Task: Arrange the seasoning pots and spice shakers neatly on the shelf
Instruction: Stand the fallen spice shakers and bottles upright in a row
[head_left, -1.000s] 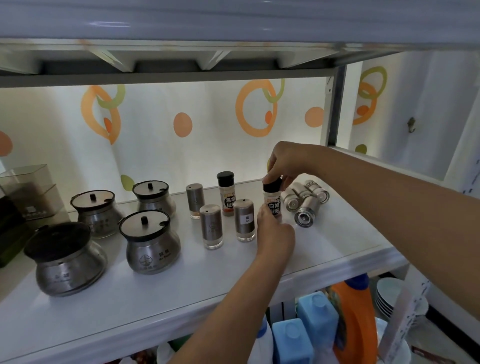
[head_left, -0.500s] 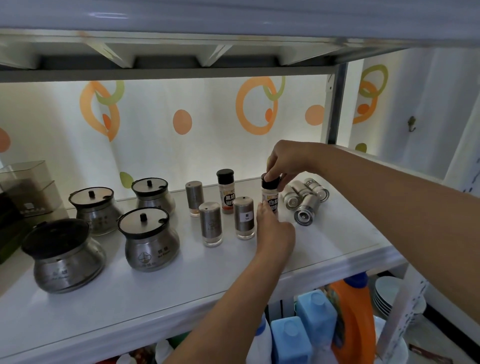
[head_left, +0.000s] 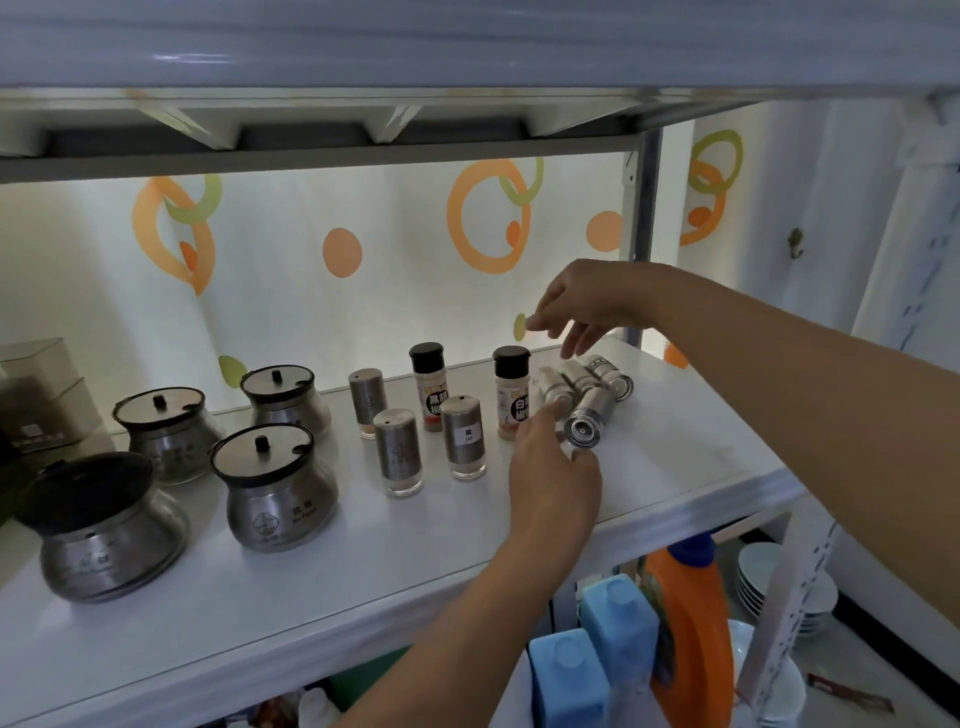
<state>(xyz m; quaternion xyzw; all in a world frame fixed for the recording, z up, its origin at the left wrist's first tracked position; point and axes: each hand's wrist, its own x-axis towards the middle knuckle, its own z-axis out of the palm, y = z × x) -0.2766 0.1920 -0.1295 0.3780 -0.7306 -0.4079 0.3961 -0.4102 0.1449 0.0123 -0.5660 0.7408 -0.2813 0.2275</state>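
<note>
Several steel seasoning pots (head_left: 278, 488) stand at the left of the white shelf (head_left: 675, 467). Three steel shakers (head_left: 399, 451) and two black-capped spice bottles stand upright mid-shelf; the white pepper bottle (head_left: 511, 387) stands free. Several steel shakers (head_left: 589, 418) lie on their sides to the right. My right hand (head_left: 582, 306) hovers above the bottle and the lying shakers, fingers loosely spread, holding nothing. My left hand (head_left: 553, 467) is stretched out low beside the bottle, fingertips near a lying shaker.
A clear box (head_left: 39, 400) sits at the far left. The upper shelf hangs close overhead, and a metal post (head_left: 644, 208) stands at the back right. Below are blue bottles (head_left: 571, 680), an orange jug (head_left: 691, 623) and stacked plates (head_left: 763, 577).
My right hand has let go of the white pepper bottle's cap and lifted up to the right. My left hand has come off the bottle and moved slightly right.
</note>
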